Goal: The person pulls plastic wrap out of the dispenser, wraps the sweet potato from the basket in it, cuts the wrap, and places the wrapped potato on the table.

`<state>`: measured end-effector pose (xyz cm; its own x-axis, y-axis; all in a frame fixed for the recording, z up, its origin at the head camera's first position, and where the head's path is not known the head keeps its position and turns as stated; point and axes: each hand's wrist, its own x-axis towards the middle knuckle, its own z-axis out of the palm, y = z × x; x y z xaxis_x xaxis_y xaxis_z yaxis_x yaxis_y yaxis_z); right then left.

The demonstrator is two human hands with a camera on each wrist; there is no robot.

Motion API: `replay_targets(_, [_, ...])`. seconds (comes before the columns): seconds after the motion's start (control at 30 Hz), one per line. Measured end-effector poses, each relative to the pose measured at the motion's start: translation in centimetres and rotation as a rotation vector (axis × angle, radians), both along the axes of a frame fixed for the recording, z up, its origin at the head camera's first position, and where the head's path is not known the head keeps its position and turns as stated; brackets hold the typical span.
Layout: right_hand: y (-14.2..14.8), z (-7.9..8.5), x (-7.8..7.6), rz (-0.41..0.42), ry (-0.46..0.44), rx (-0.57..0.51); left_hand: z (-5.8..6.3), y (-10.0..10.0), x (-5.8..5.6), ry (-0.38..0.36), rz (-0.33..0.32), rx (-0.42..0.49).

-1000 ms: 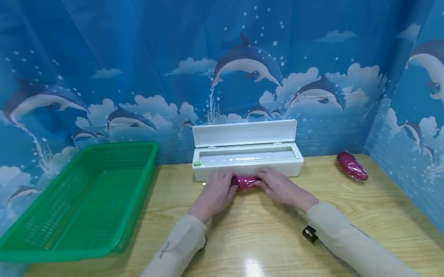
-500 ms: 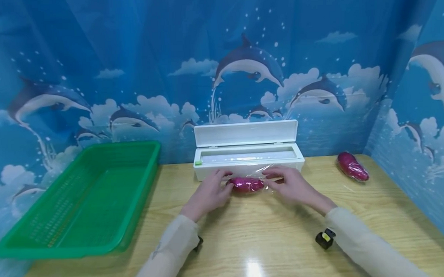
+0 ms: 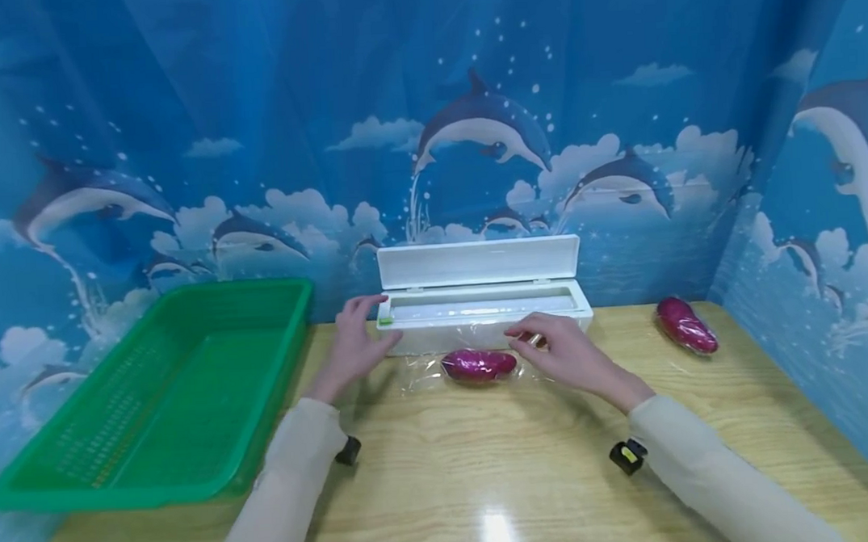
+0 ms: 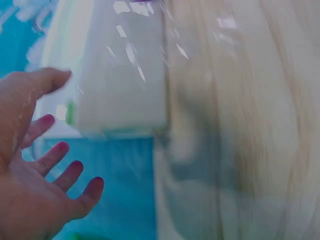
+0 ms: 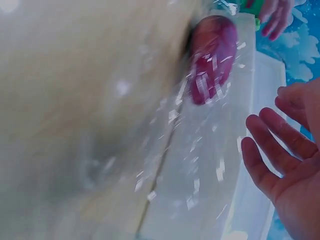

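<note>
A purple sweet potato (image 3: 479, 366) lies on clear cling film (image 3: 425, 372) in front of the white cling film box (image 3: 480, 334). The film spreads past both its ends and runs up the box's front. My left hand (image 3: 355, 339) is at the box's left end, beside the green slider (image 3: 385, 320), fingers and thumb spread apart. In the left wrist view that hand (image 4: 55, 150) holds nothing. My right hand (image 3: 564, 353) hovers over the film just right of the sweet potato. The right wrist view shows its fingers (image 5: 272, 140) loosely bent, with no film visibly pinched.
The box's lid (image 3: 479, 262) stands raised at the back. A second wrapped sweet potato (image 3: 687, 325) lies at the far right of the wooden table (image 3: 443, 481). A green basket (image 3: 228, 474) stands on the left. A dolphin-print curtain (image 3: 313, 163) closes off the back.
Both hands have let go of the sweet potato. My left hand has moved left to the box's end and spread its fingers; my right hand has drawn slightly right.
</note>
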<state>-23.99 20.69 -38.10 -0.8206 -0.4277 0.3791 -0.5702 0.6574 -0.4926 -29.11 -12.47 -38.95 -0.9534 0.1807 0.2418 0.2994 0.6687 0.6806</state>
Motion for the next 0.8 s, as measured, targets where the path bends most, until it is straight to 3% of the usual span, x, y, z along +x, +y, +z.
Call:
replay_targets(0.13, [-2.1, 1.0, -1.3, 0.04, 0.017, -0.001, -0.7, -1.5, -1.6, -0.094, -0.007, -0.067])
replay_targets(0.3, [-4.6, 1.6, -3.6, 0.076, 0.027, -0.009, -1.5, -2.5, -2.6, -0.149, -0.045, -0.118])
replay_targets(0.6, [-8.7, 0.9, -7.1, 0.05, 0.024, -0.025, -1.9, -2.5, -2.9, -0.195, -0.038, -0.12])
replay_targets(0.8, [-11.5, 0.1, -8.4, 0.022, 0.001, -0.001, -2.3, -2.5, -3.0, -0.207, -0.07, -0.118])
